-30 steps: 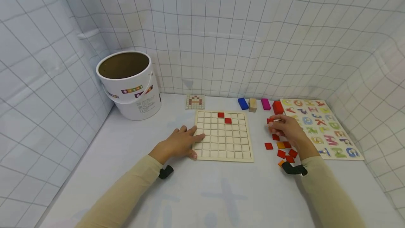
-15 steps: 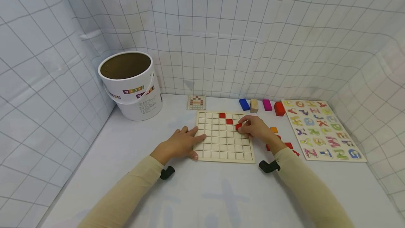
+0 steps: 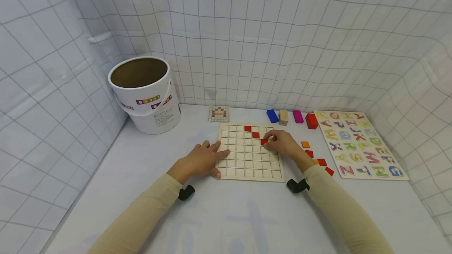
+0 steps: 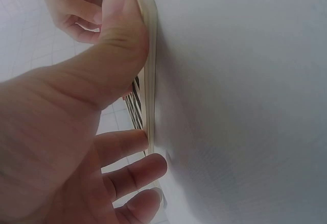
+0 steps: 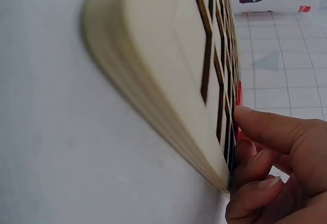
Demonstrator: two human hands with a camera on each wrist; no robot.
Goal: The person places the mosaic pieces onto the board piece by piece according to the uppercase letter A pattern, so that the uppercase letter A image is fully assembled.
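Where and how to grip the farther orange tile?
Left and right edges of the orange tile, pinched from above by the right hand, I'd say: it lies flat and thin on the table, and a red tile sits close on its near side.

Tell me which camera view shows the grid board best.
The head view: it looks down on nearly the whole grid board, three red tiles included. Left wrist shows only its edge and slivers past the left hand; right wrist, one near corner and the grid at a steep slant.

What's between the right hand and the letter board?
Loose orange tiles and red tiles, lying on the table. The head view shows them.
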